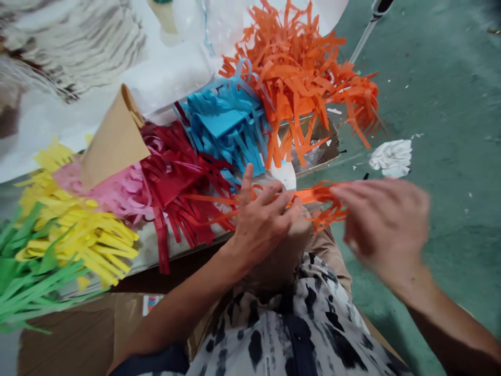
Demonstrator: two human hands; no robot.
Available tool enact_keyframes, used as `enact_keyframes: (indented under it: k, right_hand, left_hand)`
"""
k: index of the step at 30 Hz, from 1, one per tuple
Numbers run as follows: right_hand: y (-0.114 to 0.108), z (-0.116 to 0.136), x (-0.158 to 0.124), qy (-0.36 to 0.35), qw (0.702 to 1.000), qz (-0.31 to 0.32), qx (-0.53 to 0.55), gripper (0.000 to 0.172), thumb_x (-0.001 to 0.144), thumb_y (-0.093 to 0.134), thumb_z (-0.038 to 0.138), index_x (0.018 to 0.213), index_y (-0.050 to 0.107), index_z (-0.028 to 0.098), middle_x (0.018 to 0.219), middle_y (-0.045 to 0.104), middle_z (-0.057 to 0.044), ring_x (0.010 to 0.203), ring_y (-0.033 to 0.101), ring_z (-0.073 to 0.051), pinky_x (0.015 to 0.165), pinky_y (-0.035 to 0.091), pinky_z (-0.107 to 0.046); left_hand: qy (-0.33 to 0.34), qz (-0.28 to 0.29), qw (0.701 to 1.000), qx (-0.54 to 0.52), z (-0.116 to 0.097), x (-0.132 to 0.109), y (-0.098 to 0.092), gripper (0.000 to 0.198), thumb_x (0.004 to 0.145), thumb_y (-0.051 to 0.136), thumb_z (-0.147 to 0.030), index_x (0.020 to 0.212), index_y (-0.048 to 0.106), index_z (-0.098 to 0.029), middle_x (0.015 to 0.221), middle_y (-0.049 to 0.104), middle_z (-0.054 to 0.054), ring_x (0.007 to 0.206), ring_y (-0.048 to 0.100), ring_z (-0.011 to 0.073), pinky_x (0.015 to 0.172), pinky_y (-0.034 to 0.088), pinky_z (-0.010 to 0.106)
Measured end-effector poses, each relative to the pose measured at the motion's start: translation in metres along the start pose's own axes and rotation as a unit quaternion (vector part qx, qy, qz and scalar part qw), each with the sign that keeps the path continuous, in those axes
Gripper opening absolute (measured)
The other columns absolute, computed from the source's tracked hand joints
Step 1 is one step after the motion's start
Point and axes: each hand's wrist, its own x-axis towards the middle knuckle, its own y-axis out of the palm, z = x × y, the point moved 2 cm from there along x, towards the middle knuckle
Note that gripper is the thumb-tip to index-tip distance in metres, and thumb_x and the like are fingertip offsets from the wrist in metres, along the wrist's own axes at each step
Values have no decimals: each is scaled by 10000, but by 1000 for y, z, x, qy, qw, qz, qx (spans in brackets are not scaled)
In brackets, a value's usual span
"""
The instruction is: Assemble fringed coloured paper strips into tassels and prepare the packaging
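As motion blurs it, the right hand (385, 230) pinches orange paper fringe (326, 203).

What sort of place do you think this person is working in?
Probably a craft workspace: fringed coloured paper is heaped up, a brown paper cone sits among it, and paper scraps speckle the green floor.

Open green floor (442, 94) right of the orange paper fringe (293, 78), crumpled white tissue (391, 157) in that gap, blue paper fringe (223, 120) blocking its left side, right hand (385, 230) below it
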Motion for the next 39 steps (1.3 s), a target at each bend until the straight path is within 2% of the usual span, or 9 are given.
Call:
enact_keyframes:
  k: [3,7,12,15,18,20,25,33,39]
  right_hand:
    - [14,30,-8,-58,995,71,41,523,989,618,172,1507,553,208,1422,708,-88,1342,635,-307,1156,425,-541]
    - [31,28,-16,-42,992,96,65,526,1019,602,188,1532,534,278,1509,639,-62,1401,598,-329,1241,307,-619]
    - [33,10,-11,-25,989,88,119,481,993,647,207,1440,606,380,1447,692,-46,1315,656,-367,1235,248,-710]
    - [32,10,-2,-45,991,81,98,394,1002,636,245,1374,633,373,1369,739,-44,1254,683,-351,1231,247,-716]
    - [32,10,3,-56,992,82,83,338,1014,619,275,1331,645,389,1321,757,-24,1254,676,-335,1252,222,-705]
    - [31,8,3,-60,991,86,83,330,1016,615,285,1322,652,404,1313,757,-13,1270,663,-328,1267,198,-700]
    - [31,-3,-1,-86,991,60,84,315,1002,656,261,1293,682,377,1272,776,-10,1244,674,-317,1270,178,-698]
    - [36,-21,10,-126,983,46,129,318,978,725,276,1283,719,365,975,760,12,1113,666,-242,1278,220,-655]
    - [35,-25,14,-120,973,70,185,199,996,673,264,1144,775,351,1020,714,-9,1109,630,-238,1267,262,-638]
  left_hand:
    - [0,14,1000,-10,-2,-3,-5,263,1012,582,-94,1160,740,-243,1136,801,22,1123,706,257,1309,127,740]
    - [-16,11,1000,20,10,-25,-20,301,990,597,-62,1162,730,-270,1102,817,-18,1162,701,266,1326,50,724]
    - [-77,-14,997,-12,39,-50,-48,232,879,699,-92,903,755,-315,959,827,-60,1083,701,283,1280,147,755]
    - [-141,-67,988,2,36,-44,-56,210,847,691,-105,851,757,-305,1000,817,-20,1098,678,295,1244,244,731]
    - [-106,-97,989,20,12,-29,-44,272,881,677,-120,1082,773,-276,1145,801,38,1156,664,291,1158,448,590]
    - [-44,-45,998,-15,-6,-22,-24,327,934,657,-139,1247,731,-194,1239,780,85,1179,677,271,1076,546,460]
    - [-40,-35,998,-17,-14,-32,11,330,980,662,-153,1306,690,-111,1246,772,142,1166,712,254,1052,580,380]
    - [-44,-60,996,-48,5,-46,3,181,970,717,-216,1146,728,-176,1085,807,76,1024,732,211,959,580,351]
    - [-83,-34,993,-77,7,-44,6,134,984,699,-263,1101,754,-225,965,795,45,898,700,198,857,529,353]
